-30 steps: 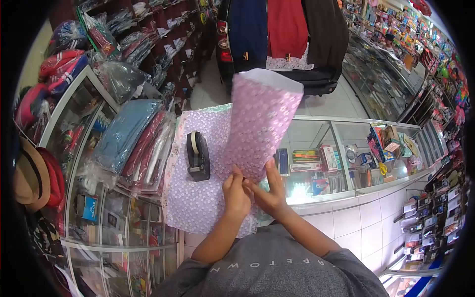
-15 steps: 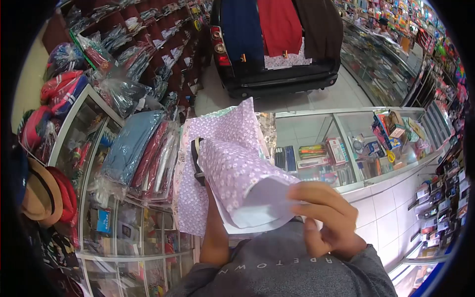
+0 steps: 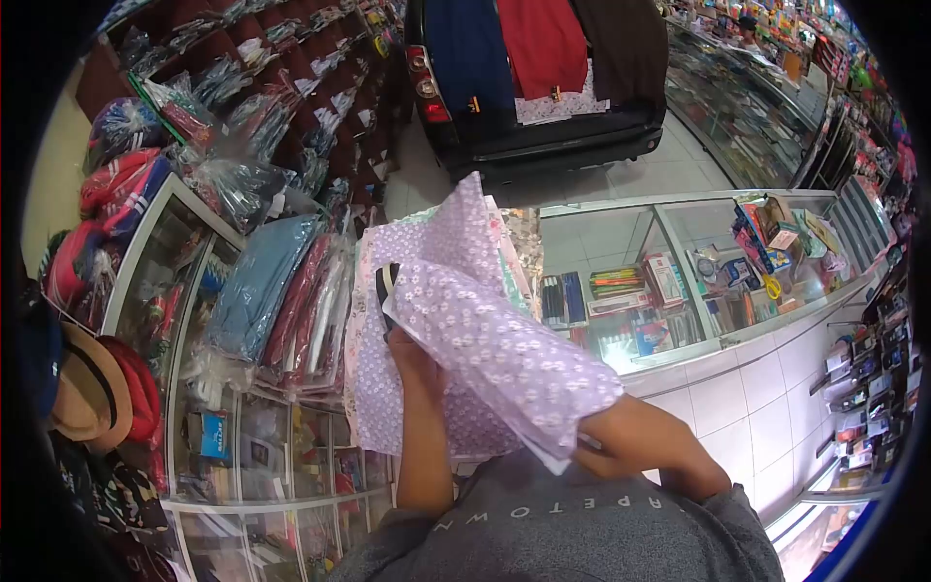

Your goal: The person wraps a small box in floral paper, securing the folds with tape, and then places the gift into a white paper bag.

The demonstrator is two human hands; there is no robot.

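1. One paper tube (image 3: pixel 504 339), lilac with small white flowers, slanting across the middle, from near the tape dispenser down to the front of the grey shirt (image 3: pixel 543 519). Held close to the body, probably for easy reach from both ends.
2. Right hand (image 3: pixel 640 432) at the lower end, fingers mostly out of sight inside or behind the paper. Likely placed there to support the lower edge and keep the opening from collapsing. Too hidden to tell if spread or closed.
3. Left hand (image 3: pixel 419 364) under the upper end, partly covered by paper. Apparently a steadying support against sagging or swinging. Grip or mere contact: impossible to tell.
4. Black tape dispenser (image 3: pixel 383 291) with a pale roll, just beside the upper end and partly overlapped by it. Within easy reach of the left hand, seemingly by design.
5. Beneath, patterned sheets (image 3: pixel 378 398), lilac on top, with pink, green and brown edges fanned out on the glass tabletop (image 3: pixel 720 345). Probably a flat, soft working surface.
6. To the left, plastic-wrapped clothing packs (image 3: pixel 262 286), stacked beside the sheets, apart from the paper being handled.
7. Far right, yellow-handled scissors (image 3: pixel 773 288) among small goods, well apart from both hands.
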